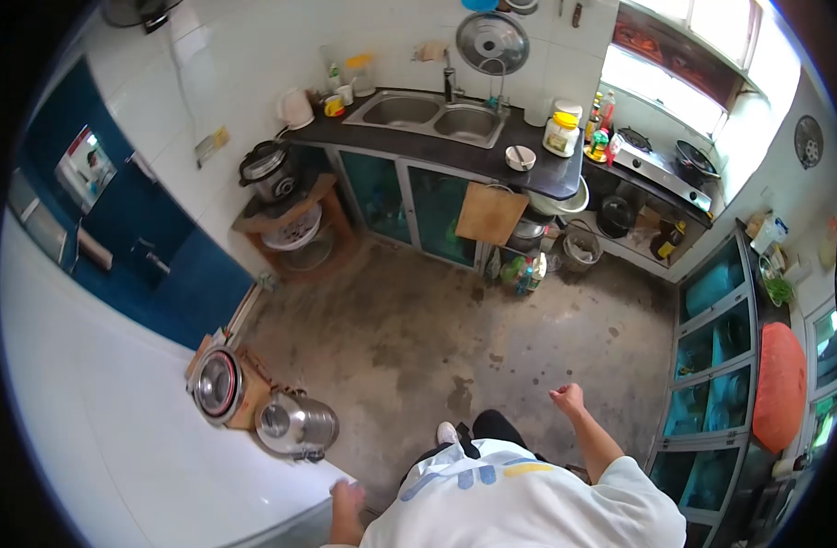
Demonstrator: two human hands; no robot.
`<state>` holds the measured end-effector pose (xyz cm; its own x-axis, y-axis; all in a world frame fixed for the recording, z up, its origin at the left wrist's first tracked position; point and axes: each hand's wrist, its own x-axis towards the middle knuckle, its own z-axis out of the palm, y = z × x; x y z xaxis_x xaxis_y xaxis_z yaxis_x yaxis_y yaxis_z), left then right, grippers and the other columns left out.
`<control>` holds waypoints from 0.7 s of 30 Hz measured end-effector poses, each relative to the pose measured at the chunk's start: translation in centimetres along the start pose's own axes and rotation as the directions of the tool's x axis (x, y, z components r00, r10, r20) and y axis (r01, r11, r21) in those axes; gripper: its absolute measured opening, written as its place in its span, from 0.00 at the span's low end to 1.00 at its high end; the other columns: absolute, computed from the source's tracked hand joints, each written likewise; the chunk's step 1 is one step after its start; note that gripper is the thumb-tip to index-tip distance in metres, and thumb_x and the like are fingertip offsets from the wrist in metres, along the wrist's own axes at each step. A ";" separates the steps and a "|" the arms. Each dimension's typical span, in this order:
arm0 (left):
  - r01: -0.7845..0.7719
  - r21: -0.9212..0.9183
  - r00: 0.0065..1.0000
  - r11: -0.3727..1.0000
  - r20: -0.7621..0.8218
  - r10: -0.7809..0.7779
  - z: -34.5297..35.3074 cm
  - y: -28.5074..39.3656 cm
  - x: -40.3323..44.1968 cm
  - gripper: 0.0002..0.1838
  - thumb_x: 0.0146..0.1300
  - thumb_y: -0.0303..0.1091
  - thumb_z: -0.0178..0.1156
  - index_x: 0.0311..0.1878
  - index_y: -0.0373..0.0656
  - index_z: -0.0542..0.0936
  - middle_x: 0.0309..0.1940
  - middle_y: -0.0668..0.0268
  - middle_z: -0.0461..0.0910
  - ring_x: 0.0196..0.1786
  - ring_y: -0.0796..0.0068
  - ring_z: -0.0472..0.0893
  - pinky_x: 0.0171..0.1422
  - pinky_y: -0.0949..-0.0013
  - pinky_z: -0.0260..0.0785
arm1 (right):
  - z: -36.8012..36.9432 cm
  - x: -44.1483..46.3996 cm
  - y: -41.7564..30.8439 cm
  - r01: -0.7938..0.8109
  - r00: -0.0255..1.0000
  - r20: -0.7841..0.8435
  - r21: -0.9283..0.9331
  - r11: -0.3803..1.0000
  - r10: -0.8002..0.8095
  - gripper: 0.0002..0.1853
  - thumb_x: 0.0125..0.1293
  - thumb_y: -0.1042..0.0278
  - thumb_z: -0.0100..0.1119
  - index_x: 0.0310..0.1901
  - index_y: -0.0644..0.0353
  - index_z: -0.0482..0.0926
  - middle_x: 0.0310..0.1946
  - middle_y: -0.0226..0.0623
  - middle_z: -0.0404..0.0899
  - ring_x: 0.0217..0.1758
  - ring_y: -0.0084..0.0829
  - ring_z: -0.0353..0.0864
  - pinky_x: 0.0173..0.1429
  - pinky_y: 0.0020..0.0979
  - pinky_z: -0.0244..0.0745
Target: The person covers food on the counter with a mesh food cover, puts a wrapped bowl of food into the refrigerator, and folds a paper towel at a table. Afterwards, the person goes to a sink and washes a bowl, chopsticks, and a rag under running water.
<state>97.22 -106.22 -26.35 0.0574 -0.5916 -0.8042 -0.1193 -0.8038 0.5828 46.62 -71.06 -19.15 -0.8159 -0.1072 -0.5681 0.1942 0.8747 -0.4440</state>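
My right hand (567, 397) is held out over the concrete floor, its fingers curled together; nothing shows in it. Low at the left, my left hand (347, 496) hangs beside the edge of a white surface (190, 475). Its fingers are blurred, and their pose cannot be made out. Nearest to that hand is a shiny metal pot (309, 427) lying by the white surface, next to a steel bowl (217, 384). One white shoe (447, 432) shows below my white shirt.
Ahead are a double sink (428, 117) in a dark counter, a cutting board (490, 214) leaning on the cabinet, and bottles (531, 272) on the floor. A gas stove (661, 169) stands at the right back, glass cabinets (711, 356) at the right, a pressure cooker (270, 172) at the left.
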 end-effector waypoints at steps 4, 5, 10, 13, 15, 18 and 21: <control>-0.206 0.202 0.978 0.957 0.076 0.194 16.9 13.6 5.1 0.07 0.54 0.29 0.52 0.38 0.44 0.72 0.24 0.65 0.72 0.23 0.71 0.75 0.24 0.63 0.70 | 3.4 3.7 8.0 0.065 0.993 -0.101 -0.025 0.998 -0.067 0.45 0.39 0.62 0.74 0.61 0.57 0.61 0.57 0.46 0.67 0.57 0.37 0.71 0.50 0.31 0.74; -0.275 0.204 0.960 0.940 0.115 0.256 21.0 15.9 4.8 0.08 0.54 0.27 0.51 0.39 0.43 0.73 0.25 0.65 0.73 0.24 0.73 0.76 0.23 0.68 0.70 | 2.2 2.7 6.7 -0.143 0.986 0.066 -0.120 0.982 0.152 0.51 0.41 0.64 0.73 0.65 0.57 0.50 0.61 0.44 0.62 0.63 0.39 0.63 0.50 0.37 0.75; -0.351 0.143 0.862 0.926 0.436 0.259 39.2 23.0 0.4 0.09 0.56 0.24 0.51 0.42 0.38 0.72 0.31 0.61 0.75 0.27 0.73 0.78 0.28 0.74 0.73 | -0.9 6.5 2.0 -0.675 0.738 0.201 0.196 0.712 0.644 0.37 0.48 0.70 0.68 0.60 0.64 0.61 0.45 0.45 0.76 0.43 0.49 0.78 0.38 0.46 0.77; -0.367 0.184 0.806 0.912 0.553 0.212 47.5 24.9 -0.3 0.10 0.57 0.25 0.51 0.42 0.36 0.72 0.32 0.60 0.76 0.29 0.72 0.79 0.30 0.74 0.74 | -2.1 14.5 0.2 -0.542 0.833 0.091 0.327 0.774 0.545 0.25 0.55 0.75 0.58 0.55 0.68 0.64 0.45 0.54 0.74 0.47 0.44 0.77 0.42 0.44 0.75; -0.374 0.228 0.787 0.899 0.591 0.177 52.6 26.4 -1.3 0.09 0.58 0.25 0.51 0.42 0.37 0.72 0.32 0.60 0.76 0.29 0.73 0.79 0.31 0.74 0.73 | -4.6 21.6 -3.0 -0.319 0.939 -0.058 0.215 0.923 0.338 0.17 0.50 0.74 0.59 0.43 0.68 0.72 0.38 0.51 0.78 0.43 0.37 0.79 0.38 0.38 0.75; -0.428 0.284 0.737 0.858 0.660 0.150 59.3 30.1 -2.1 0.09 0.59 0.25 0.50 0.42 0.37 0.72 0.32 0.61 0.77 0.29 0.74 0.79 0.31 0.74 0.73 | -11.1 26.1 -16.6 0.086 0.910 -0.412 0.273 0.958 0.036 0.13 0.50 0.68 0.58 0.37 0.63 0.75 0.30 0.44 0.78 0.34 0.39 0.78 0.41 0.34 0.72; -0.516 0.305 0.676 0.801 0.718 0.163 64.9 32.9 -2.9 0.08 0.60 0.24 0.49 0.42 0.38 0.73 0.33 0.61 0.77 0.31 0.76 0.79 0.33 0.74 0.73 | -16.0 30.6 -28.1 0.583 0.603 -0.715 0.093 0.807 -0.353 0.08 0.55 0.74 0.55 0.38 0.62 0.74 0.29 0.42 0.77 0.31 0.35 0.77 0.38 0.30 0.71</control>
<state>28.82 -126.91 -12.40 -0.6927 -0.4858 -0.5330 -0.4271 -0.3193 0.8460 7.44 -91.33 -12.98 -0.9503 -0.0354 0.3093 -0.2678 0.5996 -0.7542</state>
